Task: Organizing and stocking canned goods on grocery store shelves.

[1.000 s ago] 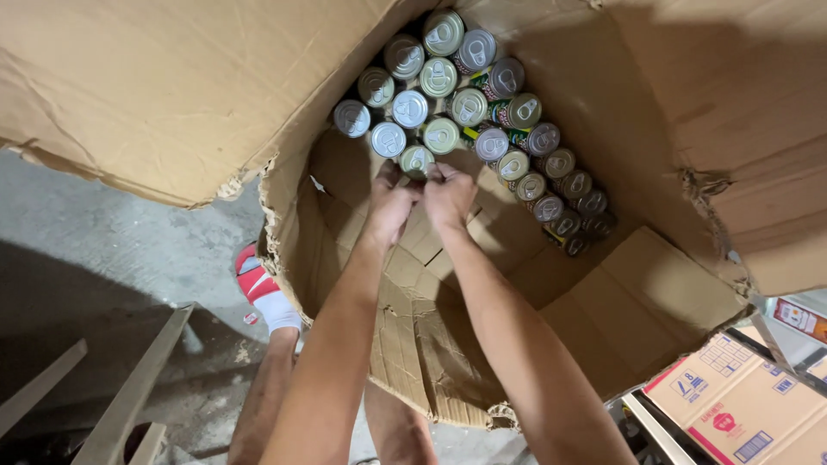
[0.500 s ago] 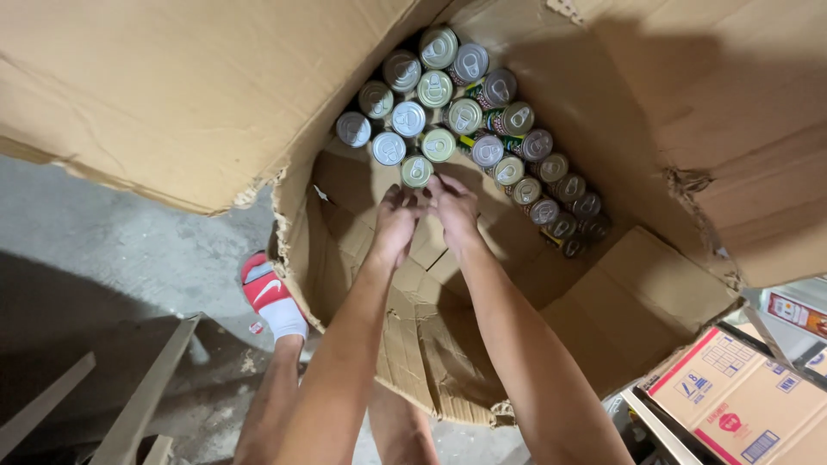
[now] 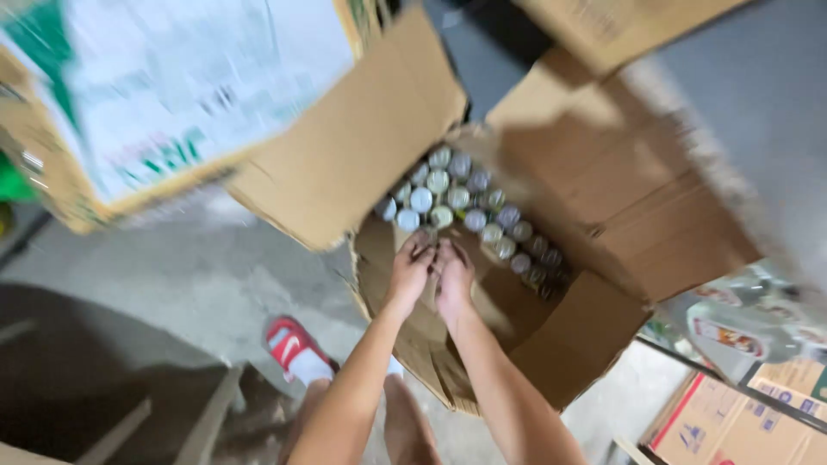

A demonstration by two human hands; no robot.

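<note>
Since the earlier frame your view has pulled back and swung, so the open cardboard box [image 3: 551, 344] now sits smaller, right of the middle, and a white and green printed carton [image 3: 172, 95] fills the top left corner; your hands have stayed together at the near row of cans.

From the head camera, your left hand [image 3: 410, 271] and right hand [image 3: 452, 277] reach side by side down into the box, fingers curled toward each other and touching. They rest on the brown cardboard floor of the box, just at the near edge of the cans [image 3: 469, 211]. Motion blur hides whether either hand grips anything, so you cannot tell how far they are closed.

The cans stand upright in packed rows against the far wall of the box, lids up, running toward its right corner. The near half of the box floor is bare cardboard. A box flap [image 3: 353, 155] stands up at the left rim.

Below, your foot in a red sandal [image 3: 289, 344] stands on the grey concrete floor [image 3: 172, 284], near the box's left corner. Flat printed cartons [image 3: 732, 422] lie at the bottom right.
</note>
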